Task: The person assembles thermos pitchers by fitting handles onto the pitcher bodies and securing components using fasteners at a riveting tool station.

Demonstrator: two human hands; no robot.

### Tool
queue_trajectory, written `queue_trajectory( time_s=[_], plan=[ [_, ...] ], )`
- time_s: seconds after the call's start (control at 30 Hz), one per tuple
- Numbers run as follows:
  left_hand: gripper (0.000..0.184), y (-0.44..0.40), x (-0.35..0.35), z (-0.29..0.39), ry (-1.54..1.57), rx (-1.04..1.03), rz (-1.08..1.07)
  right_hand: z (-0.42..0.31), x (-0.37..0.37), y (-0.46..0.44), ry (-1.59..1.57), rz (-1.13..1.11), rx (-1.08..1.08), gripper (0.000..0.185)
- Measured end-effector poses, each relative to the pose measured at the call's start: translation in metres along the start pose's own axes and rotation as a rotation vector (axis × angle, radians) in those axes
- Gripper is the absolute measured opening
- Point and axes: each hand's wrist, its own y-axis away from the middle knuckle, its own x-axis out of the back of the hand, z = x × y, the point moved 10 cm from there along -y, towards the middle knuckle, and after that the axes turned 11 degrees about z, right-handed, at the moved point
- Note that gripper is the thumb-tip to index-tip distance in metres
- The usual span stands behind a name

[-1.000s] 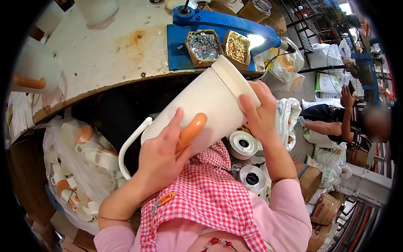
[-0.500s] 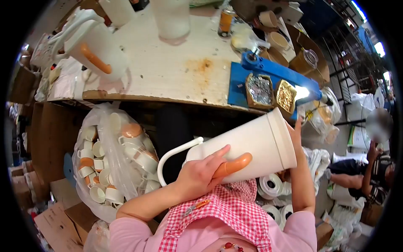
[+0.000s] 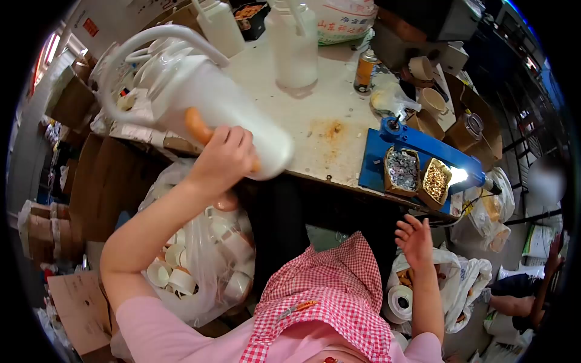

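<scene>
My left hand (image 3: 229, 154) is closed round the orange side handle (image 3: 198, 126) of a white plastic jug body (image 3: 242, 112). The jug is tilted over the table's left front corner, slightly blurred, its wide end towards the lower right. A white carrying handle (image 3: 112, 72) loops out from its upper left end. My right hand (image 3: 415, 241) is held in the air below the table's front edge, fingers apart, with nothing in it. Close to it on the table is a blue tool (image 3: 423, 145) with a box of silver metal pieces (image 3: 402, 168) and a box of golden ones (image 3: 435, 181).
Two white jugs (image 3: 293, 51) (image 3: 219, 30) stand at the table's back. A spray can (image 3: 364, 71) is right of them. Below the table's left side, a plastic bag (image 3: 203, 266) holds white and orange cups. Another person's leg (image 3: 511, 304) shows at right.
The jug has moved from above my lap to the left over the table, in my left hand. My right hand has come off its wide end. The view has shifted.
</scene>
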Motion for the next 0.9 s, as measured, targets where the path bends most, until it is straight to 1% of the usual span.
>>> queue_trajectory(
  time_s=[0.03, 0.07, 0.1, 0.13, 0.17, 0.23, 0.3, 0.33, 0.37, 0.4, 0.43, 0.47, 0.5, 0.53, 0.57, 0.6, 0.63, 0.7, 0.77, 0.8, 0.83, 0.87, 0.9],
  plan=[
    [0.015, 0.008, -0.043, 0.014, -0.115, -0.113, -0.135, 0.008, -0.005, 0.001, 0.003, -0.012, -0.024, 0.056],
    [0.015, 0.014, -0.07, 0.027, -0.113, -0.116, -0.116, 0.012, -0.012, 0.005, 0.005, -0.02, -0.038, 0.055],
    [0.014, 0.024, -0.107, 0.04, -0.251, -0.175, -0.194, 0.012, -0.019, 0.011, 0.004, -0.033, -0.039, 0.053],
    [0.014, 0.03, -0.134, 0.04, -0.393, -0.228, -0.272, 0.009, -0.017, 0.015, 0.022, -0.005, -0.021, 0.052],
    [0.014, 0.031, -0.146, 0.029, -0.396, -0.229, -0.255, 0.009, -0.013, 0.019, 0.036, 0.027, -0.007, 0.051],
    [0.011, 0.033, -0.157, -0.01, -0.026, 0.051, -0.106, 0.009, 0.003, 0.022, 0.012, 0.053, 0.015, 0.049],
    [0.014, 0.05, -0.188, -0.03, 0.04, 0.052, -0.219, 0.021, 0.033, 0.016, -0.005, 0.159, 0.0, 0.049],
    [0.015, 0.068, -0.214, -0.031, 0.042, -0.03, -0.271, 0.03, 0.048, 0.013, 0.017, 0.205, -0.039, 0.051],
    [0.024, 0.087, -0.26, -0.036, 0.122, 0.099, -0.436, 0.032, 0.044, 0.015, 0.109, 0.271, -0.051, 0.05],
    [0.023, 0.062, -0.276, -0.034, 0.171, 0.097, -0.417, 0.037, 0.047, 0.014, 0.156, 0.327, -0.076, 0.048],
    [0.024, 0.036, -0.267, -0.027, 0.193, 0.06, -0.361, 0.048, 0.049, 0.008, 0.133, 0.27, -0.083, 0.048],
    [0.026, 0.012, -0.253, -0.02, 0.215, -0.003, -0.3, 0.057, 0.046, 0.003, 0.13, 0.153, -0.026, 0.05],
    [0.028, -0.016, -0.225, -0.011, 0.246, -0.081, -0.24, 0.066, 0.038, 0.007, 0.093, 0.23, -0.125, 0.051],
    [0.031, -0.035, -0.198, -0.001, 0.279, -0.16, -0.192, 0.06, 0.044, 0.015, 0.069, 0.263, -0.091, 0.051],
    [0.034, -0.042, -0.172, 0.004, 0.301, -0.202, -0.164, 0.07, 0.034, 0.012, 0.074, 0.226, -0.108, 0.051],
    [0.037, -0.056, -0.161, -0.003, 0.317, -0.169, -0.123, 0.079, 0.035, 0.009, 0.055, 0.246, -0.131, 0.048],
    [0.041, -0.073, -0.164, -0.025, 0.331, -0.063, -0.051, 0.088, 0.039, 0.01, 0.044, 0.266, -0.158, 0.044],
    [0.041, -0.113, -0.22, -0.108, 0.467, 0.505, 0.218, 0.11, 0.041, 0.008, 0.062, 0.307, -0.207, 0.045],
    [0.037, -0.19, -0.139, -0.144, 0.087, 0.382, 0.553, 0.117, 0.033, 0.017, 0.049, 0.263, -0.229, 0.045],
    [0.051, -0.203, -0.159, -0.161, 0.019, 0.362, 0.444, 0.12, 0.031, 0.019, 0.042, 0.234, -0.225, 0.045],
    [0.068, -0.219, -0.193, -0.182, -0.051, 0.342, 0.334, 0.12, 0.032, 0.019, 0.077, 0.186, -0.19, 0.045],
    [0.06, -0.227, -0.244, -0.205, 0.034, 0.381, 0.14, 0.115, 0.036, 0.023, 0.107, 0.227, -0.168, 0.046],
    [0.042, -0.23, -0.29, -0.218, -0.035, 0.33, -0.012, 0.111, 0.039, 0.028, 0.137, 0.264, -0.15, 0.047]
  ],
)
